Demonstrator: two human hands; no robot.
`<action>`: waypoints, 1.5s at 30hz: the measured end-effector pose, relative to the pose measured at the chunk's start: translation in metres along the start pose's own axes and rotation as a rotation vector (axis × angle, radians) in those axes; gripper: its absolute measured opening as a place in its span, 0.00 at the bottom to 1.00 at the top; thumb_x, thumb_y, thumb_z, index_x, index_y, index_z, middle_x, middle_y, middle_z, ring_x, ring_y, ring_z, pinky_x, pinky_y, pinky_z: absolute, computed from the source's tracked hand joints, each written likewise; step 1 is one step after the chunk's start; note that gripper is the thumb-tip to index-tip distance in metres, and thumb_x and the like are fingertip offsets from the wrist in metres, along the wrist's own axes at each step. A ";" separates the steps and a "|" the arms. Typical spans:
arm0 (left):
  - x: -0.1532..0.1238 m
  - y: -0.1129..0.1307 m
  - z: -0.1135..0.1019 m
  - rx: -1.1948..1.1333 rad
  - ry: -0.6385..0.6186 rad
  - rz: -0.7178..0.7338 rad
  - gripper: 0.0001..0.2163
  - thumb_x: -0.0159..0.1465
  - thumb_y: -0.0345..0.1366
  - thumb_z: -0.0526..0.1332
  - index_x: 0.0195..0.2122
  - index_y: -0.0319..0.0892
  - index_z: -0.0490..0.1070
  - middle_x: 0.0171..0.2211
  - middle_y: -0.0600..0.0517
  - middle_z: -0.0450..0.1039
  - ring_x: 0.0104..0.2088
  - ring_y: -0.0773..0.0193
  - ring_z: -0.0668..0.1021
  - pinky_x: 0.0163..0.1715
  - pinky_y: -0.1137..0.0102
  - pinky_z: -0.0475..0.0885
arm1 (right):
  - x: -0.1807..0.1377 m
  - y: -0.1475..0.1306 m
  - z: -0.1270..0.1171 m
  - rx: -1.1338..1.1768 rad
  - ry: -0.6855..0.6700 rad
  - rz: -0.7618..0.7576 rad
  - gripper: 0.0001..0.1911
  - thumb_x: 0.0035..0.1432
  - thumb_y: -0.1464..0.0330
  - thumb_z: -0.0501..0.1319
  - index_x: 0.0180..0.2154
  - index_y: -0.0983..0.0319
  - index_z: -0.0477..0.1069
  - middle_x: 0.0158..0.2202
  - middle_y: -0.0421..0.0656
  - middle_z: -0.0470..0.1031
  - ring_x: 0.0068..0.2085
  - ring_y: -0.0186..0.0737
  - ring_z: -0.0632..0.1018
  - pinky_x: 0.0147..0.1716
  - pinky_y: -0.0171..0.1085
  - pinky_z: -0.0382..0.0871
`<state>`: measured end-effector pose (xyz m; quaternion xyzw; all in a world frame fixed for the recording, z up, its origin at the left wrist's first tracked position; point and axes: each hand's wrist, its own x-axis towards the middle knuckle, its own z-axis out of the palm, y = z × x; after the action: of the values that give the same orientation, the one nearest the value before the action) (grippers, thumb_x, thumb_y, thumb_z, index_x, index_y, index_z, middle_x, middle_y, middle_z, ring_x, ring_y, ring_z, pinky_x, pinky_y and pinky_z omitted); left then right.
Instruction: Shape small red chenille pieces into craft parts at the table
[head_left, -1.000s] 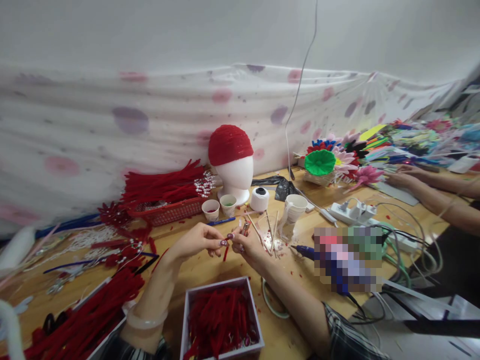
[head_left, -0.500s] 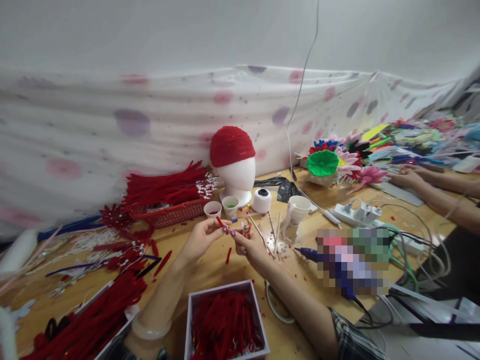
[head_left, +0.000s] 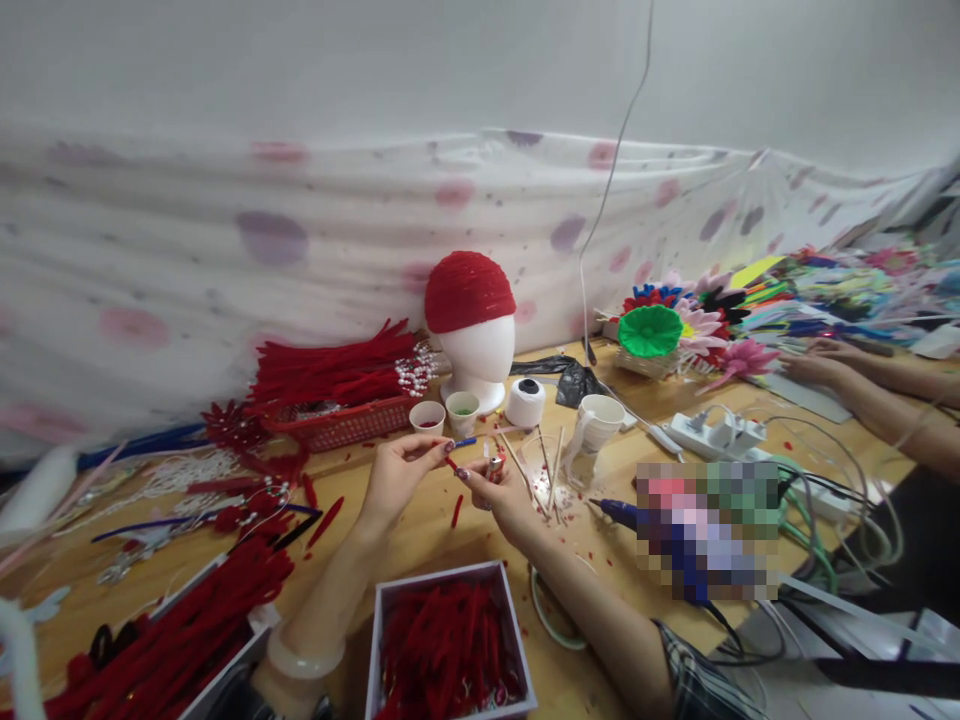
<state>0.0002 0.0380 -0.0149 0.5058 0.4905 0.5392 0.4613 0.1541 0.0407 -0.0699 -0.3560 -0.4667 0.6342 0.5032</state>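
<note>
My left hand [head_left: 401, 480] is closed in a pinch, its fingertips at one end of a short red fuzzy chenille stem [head_left: 451, 463]. Against the other end are the fingertips of my right hand [head_left: 504, 498]. That hand is also curled round a small lighter [head_left: 495, 464] with a metal top; most of its body is hidden by the fingers. Just beyond my left fingertips shows a blue stick-like piece [head_left: 466, 441]; whether it touches them I cannot tell. Below the hands, a white box [head_left: 377, 640] holds many red chenille pieces [head_left: 450, 640].
A white foam head [head_left: 480, 350] with a red wrapped cap stands behind two small cups [head_left: 427, 417]. A red basket [head_left: 345, 425] of beaded stems is left. Rightward are a paper cup [head_left: 600, 420], a blue-handled tool [head_left: 619, 510], power strips [head_left: 694, 435] and a co-worker's hands [head_left: 814, 365].
My fingertips have drawn slightly apart, and the red stem now slants between them. More of the blue piece shows. The view has shifted slightly.
</note>
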 end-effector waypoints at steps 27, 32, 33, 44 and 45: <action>-0.022 0.032 0.005 0.191 0.314 0.365 0.05 0.52 0.37 0.70 0.29 0.42 0.80 0.30 0.51 0.82 0.32 0.60 0.82 0.37 0.69 0.77 | 0.006 0.005 -0.006 0.213 -0.173 0.228 0.20 0.48 0.52 0.57 0.20 0.60 0.57 0.17 0.33 0.57 0.14 0.25 0.51 0.15 0.32 0.40; -0.022 0.031 0.005 0.183 0.321 0.354 0.07 0.52 0.38 0.70 0.30 0.42 0.80 0.30 0.50 0.82 0.32 0.60 0.82 0.37 0.69 0.77 | 0.000 0.003 -0.001 0.112 -0.288 0.144 0.22 0.52 0.51 0.55 0.20 0.61 0.59 0.17 0.34 0.55 0.16 0.26 0.54 0.17 0.32 0.43; -0.022 0.032 0.005 0.186 0.319 0.354 0.07 0.52 0.38 0.70 0.30 0.41 0.80 0.30 0.50 0.82 0.32 0.61 0.82 0.37 0.69 0.77 | 0.000 0.002 -0.001 0.113 -0.302 0.142 0.22 0.52 0.50 0.55 0.20 0.61 0.60 0.17 0.34 0.55 0.16 0.26 0.54 0.17 0.32 0.42; -0.019 0.029 0.006 0.188 0.287 0.317 0.06 0.51 0.37 0.70 0.29 0.42 0.80 0.29 0.50 0.82 0.32 0.60 0.82 0.37 0.68 0.77 | 0.002 0.000 -0.001 0.209 -0.262 0.177 0.24 0.49 0.49 0.58 0.18 0.62 0.60 0.17 0.33 0.55 0.15 0.26 0.53 0.16 0.33 0.40; -0.018 0.027 0.006 0.176 0.288 0.310 0.07 0.51 0.38 0.70 0.29 0.41 0.80 0.30 0.50 0.82 0.32 0.60 0.82 0.37 0.68 0.77 | 0.003 -0.003 -0.002 0.238 -0.222 0.184 0.24 0.49 0.48 0.58 0.18 0.61 0.60 0.17 0.33 0.55 0.15 0.26 0.53 0.17 0.32 0.40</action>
<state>0.0072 0.0179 0.0099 0.5312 0.5130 0.6254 0.2521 0.1559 0.0439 -0.0674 -0.2628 -0.4066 0.7637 0.4271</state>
